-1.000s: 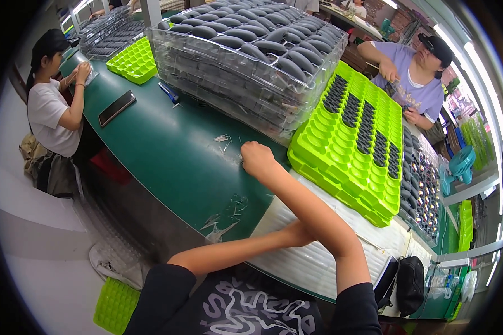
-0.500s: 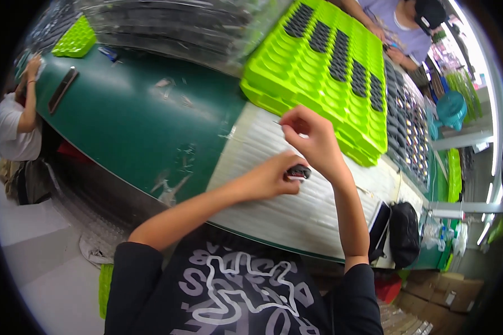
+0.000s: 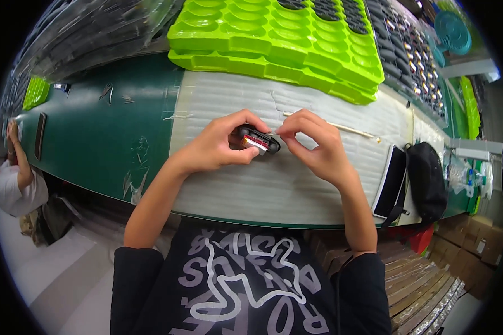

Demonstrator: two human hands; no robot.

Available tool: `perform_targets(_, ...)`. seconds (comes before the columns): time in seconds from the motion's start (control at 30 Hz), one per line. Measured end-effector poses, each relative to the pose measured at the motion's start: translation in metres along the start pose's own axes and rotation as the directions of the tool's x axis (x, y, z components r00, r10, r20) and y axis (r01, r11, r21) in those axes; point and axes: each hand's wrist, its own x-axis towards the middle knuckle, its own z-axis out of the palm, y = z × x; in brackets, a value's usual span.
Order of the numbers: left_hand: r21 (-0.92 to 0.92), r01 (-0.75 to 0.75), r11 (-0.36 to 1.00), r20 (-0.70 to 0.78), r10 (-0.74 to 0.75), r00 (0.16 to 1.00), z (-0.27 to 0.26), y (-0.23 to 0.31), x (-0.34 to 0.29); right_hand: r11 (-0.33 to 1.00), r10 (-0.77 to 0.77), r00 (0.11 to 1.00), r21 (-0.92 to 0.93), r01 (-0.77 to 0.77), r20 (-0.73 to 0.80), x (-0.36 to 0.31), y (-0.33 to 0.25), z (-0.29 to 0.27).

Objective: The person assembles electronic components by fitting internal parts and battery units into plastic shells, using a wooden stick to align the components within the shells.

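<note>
A small black oval casing [image 3: 273, 147] with red and silvery-white parts inside is held tilted over the padded white mat, between the thumb and fingers of my left hand [image 3: 218, 142]. At its far right edge my right hand [image 3: 316, 142] pinches a small thin silvery piece [image 3: 272, 133], whose kind I cannot make out. My two hands nearly meet over the casing. Just beyond my right hand lies a thin pale stick [image 3: 349, 129] on the white mat [image 3: 223, 190].
Stacked bright green trays [image 3: 274, 64] with dark pieces in some hollows stand at the far side. Rows of dark parts [image 3: 405, 61] lie at the far right. A black pouch [image 3: 426, 178] sits on the right. Another person [image 3: 19, 181] is at the green table's [image 3: 106, 145] left end.
My right hand has come down beside the casing and its pinched piece now reaches the casing's edge. My left hand has turned so the casing's inside shows. The view has shifted.
</note>
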Motion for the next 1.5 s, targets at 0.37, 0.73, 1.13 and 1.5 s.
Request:
perform_targets(0.37,-0.126,-0.046,0.991,0.029,0.05,0.998,-0.004,-0.001,0.0,0.997,0.053,0.999,0.054,-0.052,-0.007,-0.005,-0.003,0.001)
perform_targets(0.73,-0.167,-0.044,0.985,0.041,0.051,0.998,-0.005,0.0,0.001,0.998,0.058,0.997,0.021,-0.057,-0.051,-0.004,-0.003,0.006)
perform_targets(1.13,-0.132,-0.039,0.991,0.018,0.042,0.999,-0.005,-0.001,0.001,0.874,0.295,0.948,0.367,-0.319,0.121,-0.005,0.008,-0.001)
perform_targets(1.5,-0.12,-0.021,0.993,0.019,0.024,1.0,-0.005,0.0,0.0,0.879,0.246,0.953,0.374,-0.297,0.179,-0.004,0.013,0.0)
